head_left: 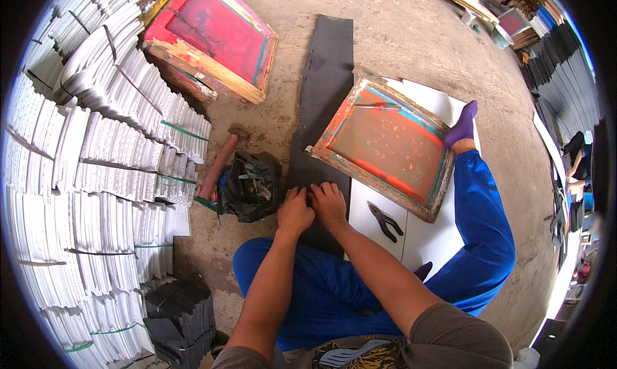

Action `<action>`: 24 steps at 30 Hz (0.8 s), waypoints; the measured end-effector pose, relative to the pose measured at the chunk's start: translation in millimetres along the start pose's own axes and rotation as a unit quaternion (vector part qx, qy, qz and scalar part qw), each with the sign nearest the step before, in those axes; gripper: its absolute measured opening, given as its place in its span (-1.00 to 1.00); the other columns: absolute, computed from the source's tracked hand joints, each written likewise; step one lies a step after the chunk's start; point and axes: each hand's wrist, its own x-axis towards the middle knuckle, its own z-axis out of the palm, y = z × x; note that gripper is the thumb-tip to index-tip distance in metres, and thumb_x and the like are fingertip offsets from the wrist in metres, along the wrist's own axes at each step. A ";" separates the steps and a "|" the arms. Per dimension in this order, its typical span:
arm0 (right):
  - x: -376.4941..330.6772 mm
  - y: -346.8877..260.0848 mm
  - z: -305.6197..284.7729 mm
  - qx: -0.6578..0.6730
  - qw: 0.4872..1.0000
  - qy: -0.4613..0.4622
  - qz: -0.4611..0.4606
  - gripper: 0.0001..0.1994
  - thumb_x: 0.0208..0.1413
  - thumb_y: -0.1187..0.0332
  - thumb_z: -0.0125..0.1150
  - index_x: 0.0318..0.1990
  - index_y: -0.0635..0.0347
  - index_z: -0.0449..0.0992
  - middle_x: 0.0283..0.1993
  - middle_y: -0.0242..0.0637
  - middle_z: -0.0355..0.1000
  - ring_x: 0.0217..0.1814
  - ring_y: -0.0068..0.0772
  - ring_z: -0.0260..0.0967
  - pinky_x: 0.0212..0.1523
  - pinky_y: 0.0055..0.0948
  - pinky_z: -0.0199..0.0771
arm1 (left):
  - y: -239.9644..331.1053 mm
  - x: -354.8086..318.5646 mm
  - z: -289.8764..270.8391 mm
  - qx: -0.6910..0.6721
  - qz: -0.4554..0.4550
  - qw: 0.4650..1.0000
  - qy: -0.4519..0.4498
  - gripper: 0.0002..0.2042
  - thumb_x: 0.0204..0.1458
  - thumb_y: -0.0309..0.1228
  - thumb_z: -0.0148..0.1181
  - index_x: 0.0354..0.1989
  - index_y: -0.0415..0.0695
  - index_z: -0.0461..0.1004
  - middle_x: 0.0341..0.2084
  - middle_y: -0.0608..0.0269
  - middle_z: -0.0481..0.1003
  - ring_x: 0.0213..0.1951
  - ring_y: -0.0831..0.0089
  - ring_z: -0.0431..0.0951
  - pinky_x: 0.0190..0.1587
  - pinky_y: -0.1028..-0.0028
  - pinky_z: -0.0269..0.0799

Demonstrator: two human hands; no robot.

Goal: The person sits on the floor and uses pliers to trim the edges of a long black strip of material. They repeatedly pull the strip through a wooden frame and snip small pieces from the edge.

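Observation:
My left hand and my right hand are close together over the near part of a long black strip on the floor. The fingers of both are curled inward, and whatever they pinch is hidden beneath them. Right of the hands, a wooden screen-printing frame with an orange-bordered mesh lies partly over the strip and white sheets. A screwdriver rests across its far side. Black-handled pliers lie on the white sheets. My purple-socked foot touches the frame's right corner.
Just left of my hands stands a black plastic bag with scraps inside. Beside it is a tool with a pinkish handle. A red-meshed frame leans at far left. Tied white stacks fill the left, with black bundles nearby.

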 end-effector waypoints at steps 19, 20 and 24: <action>-9.2 -7.8 -32.1 0.304 0.941 0.004 0.147 -0.63 0.06 0.47 0.35 0.07 0.20 0.58 -0.29 -0.12 0.52 -0.30 -0.10 0.53 -0.25 -0.24 0.55 | 4.7 -3.1 3.1 0.118 -0.017 0.990 -0.071 -0.24 -0.01 -0.36 0.26 0.45 0.04 0.16 0.49 -0.07 -0.05 0.49 -0.15 -0.07 0.38 -0.09 0.18; -8.5 -7.3 -29.8 0.300 0.944 0.010 0.138 -0.65 0.07 0.48 0.35 0.05 0.21 0.59 -0.28 -0.14 0.53 -0.31 -0.16 0.53 -0.27 -0.30 0.55 | 3.1 -2.9 5.1 0.121 -0.017 0.990 -0.070 -0.24 -0.01 -0.36 0.26 0.45 0.04 0.16 0.49 -0.07 -0.05 0.49 -0.15 -0.06 0.38 -0.08 0.18; -8.9 2.9 -29.7 0.235 0.967 0.005 0.101 -0.71 0.10 0.45 0.35 -0.01 0.22 0.62 -0.25 -0.16 0.56 -0.28 -0.18 0.56 -0.28 -0.33 0.57 | 6.6 -5.7 1.9 0.132 -0.015 0.988 -0.074 -0.24 -0.01 -0.36 0.27 0.45 0.03 0.16 0.49 -0.07 -0.05 0.49 -0.15 -0.06 0.39 -0.05 0.18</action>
